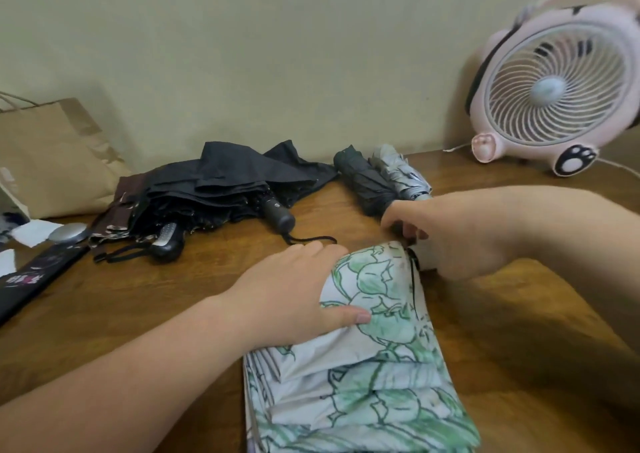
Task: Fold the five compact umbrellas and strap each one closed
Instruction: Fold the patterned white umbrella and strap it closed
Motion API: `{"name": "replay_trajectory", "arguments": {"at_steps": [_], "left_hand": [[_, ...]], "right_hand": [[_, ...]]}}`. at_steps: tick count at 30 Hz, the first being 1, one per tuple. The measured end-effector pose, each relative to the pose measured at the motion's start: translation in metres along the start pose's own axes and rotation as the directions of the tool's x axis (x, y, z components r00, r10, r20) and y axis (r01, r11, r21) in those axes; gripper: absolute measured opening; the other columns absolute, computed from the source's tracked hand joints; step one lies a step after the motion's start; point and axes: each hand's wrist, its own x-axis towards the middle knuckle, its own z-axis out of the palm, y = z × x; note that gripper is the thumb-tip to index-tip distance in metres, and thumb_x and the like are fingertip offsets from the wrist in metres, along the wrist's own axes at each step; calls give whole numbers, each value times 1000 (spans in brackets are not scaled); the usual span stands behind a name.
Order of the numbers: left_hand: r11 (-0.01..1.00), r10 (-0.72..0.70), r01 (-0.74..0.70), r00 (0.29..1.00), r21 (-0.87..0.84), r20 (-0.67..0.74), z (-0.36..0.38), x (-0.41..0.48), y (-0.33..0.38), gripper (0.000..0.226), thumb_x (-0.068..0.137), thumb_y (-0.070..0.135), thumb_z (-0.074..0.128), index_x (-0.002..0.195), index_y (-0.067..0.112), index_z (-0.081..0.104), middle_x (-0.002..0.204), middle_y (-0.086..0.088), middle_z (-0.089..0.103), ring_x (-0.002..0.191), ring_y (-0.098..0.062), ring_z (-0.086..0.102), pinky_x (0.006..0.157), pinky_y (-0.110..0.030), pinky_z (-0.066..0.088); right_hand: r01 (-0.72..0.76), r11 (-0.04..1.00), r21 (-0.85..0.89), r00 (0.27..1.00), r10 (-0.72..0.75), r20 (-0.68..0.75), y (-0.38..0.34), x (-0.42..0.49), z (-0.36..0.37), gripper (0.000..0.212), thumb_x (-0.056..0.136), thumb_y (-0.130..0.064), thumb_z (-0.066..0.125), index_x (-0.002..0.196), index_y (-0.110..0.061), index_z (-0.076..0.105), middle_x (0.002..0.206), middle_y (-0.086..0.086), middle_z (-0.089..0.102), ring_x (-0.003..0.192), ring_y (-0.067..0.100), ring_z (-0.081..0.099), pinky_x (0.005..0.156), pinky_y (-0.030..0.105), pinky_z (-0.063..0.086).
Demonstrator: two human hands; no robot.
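Pressing down in the head view, the left grip [294,297] lies with its fingers straight on the floral umbrella [381,383], thumb along a pleat. That umbrella lies on the tabletop [173,297] nearest the camera, its canopy loose and not yet rolled. The right grip [460,234] curls round its far end, but what the fingertips pinch is hidden. The thin cloth is probably light, limp and slippery on its ribs. Best to hold the stiff end and smooth the pleats with a flat palm. Two rolled umbrellas [367,182] lie behind.
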Motion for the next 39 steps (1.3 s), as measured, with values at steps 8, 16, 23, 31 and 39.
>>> {"name": "replay_trajectory", "arguments": {"at_steps": [8,16,23,31,39], "left_hand": [[999,-41,42,999,-34,29,-9,9,6,69,68,94,55,113,42,49,107,20,56,98,-7,55,86,-38,51],[987,-152,149,986,56,66,-34,27,22,62,62,83,73,95,35,52,93,15,59,82,-7,56,74,-35,54],[996,-82,85,988,-15,134,-82,28,12,38,70,53,86,86,25,66,83,8,72,76,-15,68,72,-40,59],[990,-118,132,964,-43,239,-135,23,-14,39,63,47,90,91,23,79,87,8,78,83,-18,73,84,-43,61],[984,-166,178,960,-32,224,-137,5,-7,44,57,48,92,86,18,80,85,0,77,85,-23,73,80,-41,60]], "right_hand": [[11,999,-47,973,-21,-229,10,26,43,29,82,-22,61,100,-33,41,88,-9,56,81,19,59,63,37,51],[153,959,239,905,-39,-424,27,14,37,19,65,-30,77,73,-21,61,66,0,61,60,18,58,56,42,52],[117,965,236,949,-39,-311,16,-1,-9,13,72,-22,74,83,-23,69,75,0,67,70,22,62,66,44,57],[144,968,204,984,-118,-136,-27,-31,-100,82,79,-45,79,149,-42,36,136,-21,53,123,6,52,97,24,40],[127,992,27,989,-124,-76,-85,29,-78,78,42,-69,90,107,-30,71,96,-12,74,88,14,70,86,34,59]]}}
